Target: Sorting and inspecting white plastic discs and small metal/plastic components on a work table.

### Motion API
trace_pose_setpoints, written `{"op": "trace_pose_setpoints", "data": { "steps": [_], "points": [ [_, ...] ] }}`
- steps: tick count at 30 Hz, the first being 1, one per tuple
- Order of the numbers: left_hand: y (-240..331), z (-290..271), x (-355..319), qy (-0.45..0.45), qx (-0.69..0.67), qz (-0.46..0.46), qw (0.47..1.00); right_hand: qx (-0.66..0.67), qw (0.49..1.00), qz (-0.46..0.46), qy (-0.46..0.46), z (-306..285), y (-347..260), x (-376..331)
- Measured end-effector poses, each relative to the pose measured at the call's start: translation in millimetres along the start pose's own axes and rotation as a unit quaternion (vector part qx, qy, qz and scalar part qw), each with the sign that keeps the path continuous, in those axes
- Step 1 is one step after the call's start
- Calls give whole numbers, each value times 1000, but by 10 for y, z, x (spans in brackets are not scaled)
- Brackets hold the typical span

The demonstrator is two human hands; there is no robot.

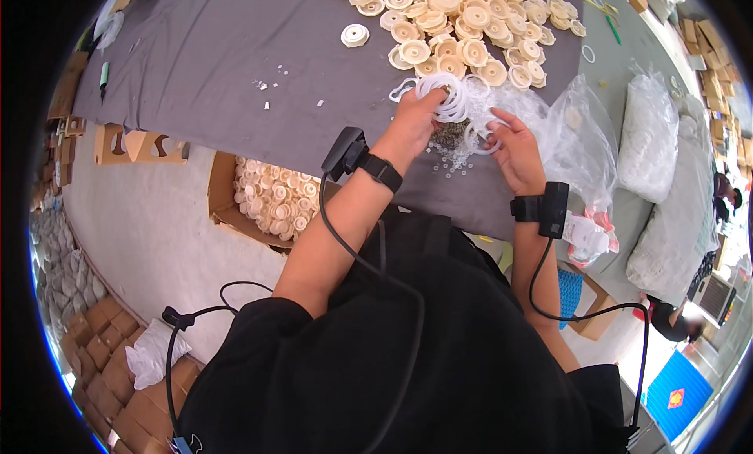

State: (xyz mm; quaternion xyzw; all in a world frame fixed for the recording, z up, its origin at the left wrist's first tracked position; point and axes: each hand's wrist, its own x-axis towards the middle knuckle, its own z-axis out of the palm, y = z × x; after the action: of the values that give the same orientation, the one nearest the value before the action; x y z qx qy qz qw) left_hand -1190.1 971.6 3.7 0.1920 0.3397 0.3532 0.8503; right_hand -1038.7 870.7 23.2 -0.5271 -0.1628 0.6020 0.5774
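My left hand [414, 124] is closed on a bunch of white plastic rings [453, 101], which fan out beyond the fingers over the grey cloth. To its right, my right hand [518, 154] has thumb and fingers curled around a white ring [480, 140], apart from the bunch. Under and between the hands lies a heap of small dark metal-looking pieces [453, 131], partly hidden by the rings. Tiny clear washers [451, 165] are scattered on its near side. A large pile of cream plastic discs [474, 30] with raised centres spreads just beyond the hands.
One white disc [354, 36] sits apart on the grey-covered table [212, 61]. Clear plastic bags [580, 132] lie right of my right hand, with a stuffed bag [649, 136] farther right. Below the table edge, a cardboard box [223, 199] holds more cream discs. Cables hang from both wrists.
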Motion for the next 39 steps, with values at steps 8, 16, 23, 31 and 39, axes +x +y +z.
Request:
{"op": "trace_pose_setpoints", "data": {
  "steps": [8, 16, 23, 31, 39],
  "points": [
    [30, -56, -37, 35, 116, 37, 992, 128, 988, -87, -23, 416, -147, 32],
    [133, -139, -59, -45, 193, -82, 977, -62, 990, -109, 61, 618, -58, 166],
    [150, -89, -124, -129, 62, -109, 984, -273, 938, -186, 101, 605, 3, 246],
    [320, -305, -235, 30, 165, -202, 965, -437, 817, -198, 318, -507, 157, 1073],
    [322, -737, -312, -25, 28, -206, 978, -385, 803, -232, 392, -1399, 174, 1753]
  ]
}}
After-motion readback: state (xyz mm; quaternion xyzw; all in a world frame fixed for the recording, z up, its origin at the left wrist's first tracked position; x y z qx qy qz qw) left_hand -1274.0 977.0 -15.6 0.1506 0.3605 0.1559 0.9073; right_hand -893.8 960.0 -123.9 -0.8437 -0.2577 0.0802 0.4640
